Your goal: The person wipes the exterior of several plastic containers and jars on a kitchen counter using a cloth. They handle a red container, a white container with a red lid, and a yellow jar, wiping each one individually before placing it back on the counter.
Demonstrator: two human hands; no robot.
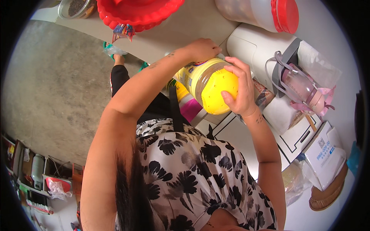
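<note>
A large plastic jar (199, 75) with a printed label and a bumpy yellow end piece (215, 95) is tilted in front of my torso. My right hand (242, 86) grips the yellow end, its thumb on the near face and its fingers over the far edge. Across the jar's upper side reaches my left hand (203, 49), palm down with curled fingers. Something greyish-white (221, 56) shows by the left fingertips. Whether those fingers hold it or only press on the jar cannot be made out. Another yellow item (181, 91) is partly hidden below the jar.
Across the tabletop (162, 34) stand a red scalloped basin (138, 13), a snack packet (122, 31) and a red-lidded plastic jar (251, 13). To the right are a white appliance or bin (251, 47), a pink strapped bottle (300, 83) and a white box (240, 135). Concrete floor (63, 86) lies left.
</note>
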